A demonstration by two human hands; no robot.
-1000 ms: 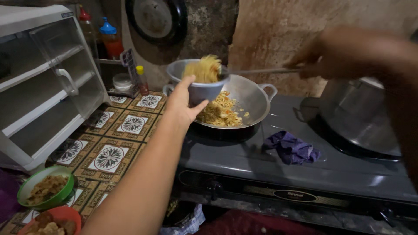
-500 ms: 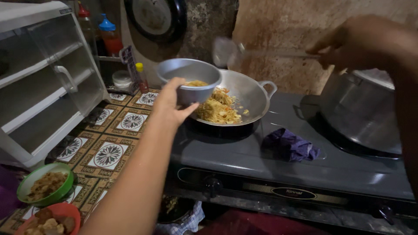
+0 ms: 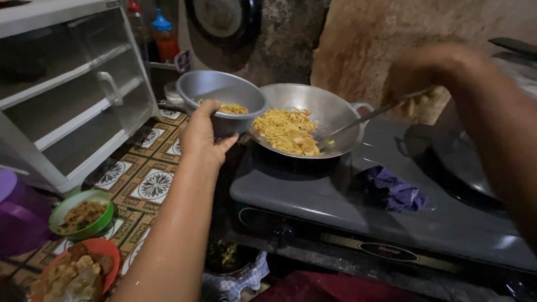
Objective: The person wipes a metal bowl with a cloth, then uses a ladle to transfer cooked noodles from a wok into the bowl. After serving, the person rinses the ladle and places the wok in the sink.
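Note:
My left hand [image 3: 206, 134] grips the near rim of a grey bowl [image 3: 215, 92] that holds a little yellow noodle and is tipped toward me, next to the wok. My right hand [image 3: 428, 70] holds the handle of a metal spatula [image 3: 358, 120], whose blade rests in the wok at the right edge of the noodles. The metal wok [image 3: 327, 106] sits on the left burner of a grey gas stove [image 3: 347, 201], with a heap of fried noodles [image 3: 285, 130] inside it.
A purple cloth [image 3: 391, 190] lies on the stove top. A large pot [image 3: 481, 140] sits on the right burner. A white cabinet [image 3: 61, 89] stands at left. A green bowl [image 3: 81, 212] and a red bowl [image 3: 75, 274] of food rest on the patterned counter.
The spatula has come down from above the bowl into the wok. The bowl, earlier heaped under the spatula, now sits lower beside the wok. My view has moved closer.

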